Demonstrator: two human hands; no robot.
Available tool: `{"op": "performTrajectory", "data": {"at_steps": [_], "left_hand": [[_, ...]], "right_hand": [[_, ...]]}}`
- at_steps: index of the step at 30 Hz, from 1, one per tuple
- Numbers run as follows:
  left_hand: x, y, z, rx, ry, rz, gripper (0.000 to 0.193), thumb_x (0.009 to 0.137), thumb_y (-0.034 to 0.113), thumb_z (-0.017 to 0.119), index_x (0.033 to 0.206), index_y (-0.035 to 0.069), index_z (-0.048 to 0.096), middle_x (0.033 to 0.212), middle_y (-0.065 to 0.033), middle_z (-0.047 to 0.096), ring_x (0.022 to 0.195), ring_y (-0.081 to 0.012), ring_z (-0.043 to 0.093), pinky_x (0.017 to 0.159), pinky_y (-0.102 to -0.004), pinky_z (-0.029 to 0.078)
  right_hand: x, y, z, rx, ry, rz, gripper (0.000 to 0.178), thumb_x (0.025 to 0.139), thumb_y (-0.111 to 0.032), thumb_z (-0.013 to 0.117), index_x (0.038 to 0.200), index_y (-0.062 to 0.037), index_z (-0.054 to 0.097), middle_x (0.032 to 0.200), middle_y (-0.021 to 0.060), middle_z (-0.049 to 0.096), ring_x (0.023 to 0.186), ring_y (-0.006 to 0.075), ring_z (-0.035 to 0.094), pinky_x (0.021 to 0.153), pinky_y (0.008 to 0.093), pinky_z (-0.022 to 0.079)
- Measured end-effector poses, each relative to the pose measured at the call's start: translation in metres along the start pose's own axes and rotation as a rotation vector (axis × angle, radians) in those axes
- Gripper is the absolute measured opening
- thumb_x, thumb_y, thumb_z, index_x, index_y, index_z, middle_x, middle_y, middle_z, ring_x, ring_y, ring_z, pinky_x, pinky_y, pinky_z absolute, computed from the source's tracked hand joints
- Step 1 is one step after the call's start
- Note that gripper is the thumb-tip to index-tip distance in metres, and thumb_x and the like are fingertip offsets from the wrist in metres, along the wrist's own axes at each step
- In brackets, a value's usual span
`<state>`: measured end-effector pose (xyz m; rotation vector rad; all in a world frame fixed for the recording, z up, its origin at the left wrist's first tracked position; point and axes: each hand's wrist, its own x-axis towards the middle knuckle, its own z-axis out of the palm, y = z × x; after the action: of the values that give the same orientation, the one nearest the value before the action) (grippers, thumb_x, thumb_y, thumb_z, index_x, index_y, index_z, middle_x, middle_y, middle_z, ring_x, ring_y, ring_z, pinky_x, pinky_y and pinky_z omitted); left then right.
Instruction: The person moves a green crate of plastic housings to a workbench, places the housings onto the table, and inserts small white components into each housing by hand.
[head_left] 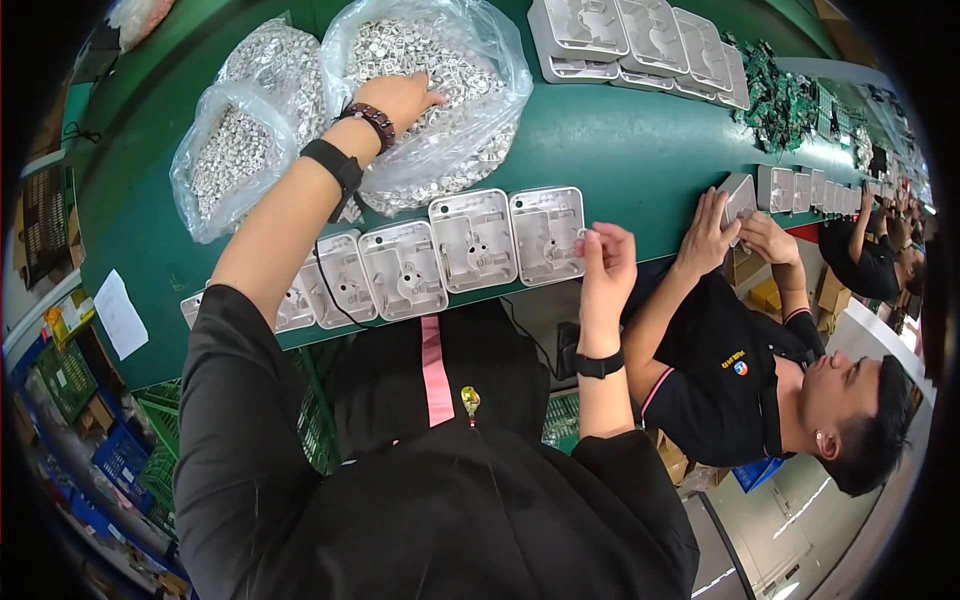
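Observation:
My left hand (398, 98) reaches into a large clear plastic bag (512, 62) full of small white plastic parts (462, 75). Its fingertips are lost among the parts, so their grip does not show. Beside the right end of a row of open light-grey plastic housings, my right hand (610, 262) is raised with thumb and fingers pinched. A small whitish part (583, 234) shows at its fingertips, too small to make out fully. Closest to that hand is the end housing (548, 262), with moulded ribs and holes inside; another housing (474, 240) stands to its left.
Two more bags of white parts (232, 150) lie at the left. Stacked grey housings (585, 30) and a heap of green circuit boards (785, 95) stand at the back right. A co-worker's hand (708, 232) holds a housing close by on the right. A paper sheet (121, 315) lies far left.

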<state>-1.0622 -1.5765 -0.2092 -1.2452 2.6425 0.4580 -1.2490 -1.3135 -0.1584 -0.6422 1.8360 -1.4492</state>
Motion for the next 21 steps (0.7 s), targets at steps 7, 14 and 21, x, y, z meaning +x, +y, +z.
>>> {"op": "performTrajectory", "data": {"at_steps": [7, 14, 21], "left_hand": [[-0.001, -0.012, -0.012, 0.063, 0.101, -0.046, 0.042, 0.091, 0.040, 0.038, 0.086, 0.002, 0.056, 0.073, -0.0175, 0.062, 0.073, -0.0329, 0.061, 0.065, -0.0408, 0.048], [-0.089, 0.076, -0.001, -1.296, -0.032, 0.304, 0.016, 0.089, 0.018, 0.047, 0.097, 0.008, 0.056, 0.085, -0.0020, 0.057, 0.073, -0.0102, 0.052, 0.067, -0.0269, 0.044], [-0.181, 0.153, 0.016, -1.489, -0.311, 0.003, 0.029, 0.094, 0.032, 0.038, 0.086, 0.006, 0.050, 0.068, -0.0019, 0.048, 0.063, -0.0119, 0.048, 0.061, -0.0269, 0.041]], "right_hand": [[0.015, -0.008, -0.003, -0.164, -0.164, -0.053, 0.009, 0.086, 0.000, 0.053, 0.094, 0.0019, 0.051, 0.078, 0.0079, 0.061, 0.069, 0.0119, 0.059, 0.065, 0.0229, 0.047], [-0.012, -0.031, 0.000, -0.091, -0.281, 0.049, 0.009, 0.085, 0.001, 0.054, 0.094, 0.0025, 0.051, 0.078, 0.0085, 0.062, 0.072, 0.0125, 0.061, 0.067, 0.0234, 0.048], [-0.054, -0.042, 0.007, -0.151, -0.473, 0.088, 0.009, 0.079, 0.002, 0.060, 0.087, 0.0013, 0.056, 0.075, 0.0095, 0.061, 0.066, 0.0145, 0.061, 0.060, 0.0253, 0.047]]}}
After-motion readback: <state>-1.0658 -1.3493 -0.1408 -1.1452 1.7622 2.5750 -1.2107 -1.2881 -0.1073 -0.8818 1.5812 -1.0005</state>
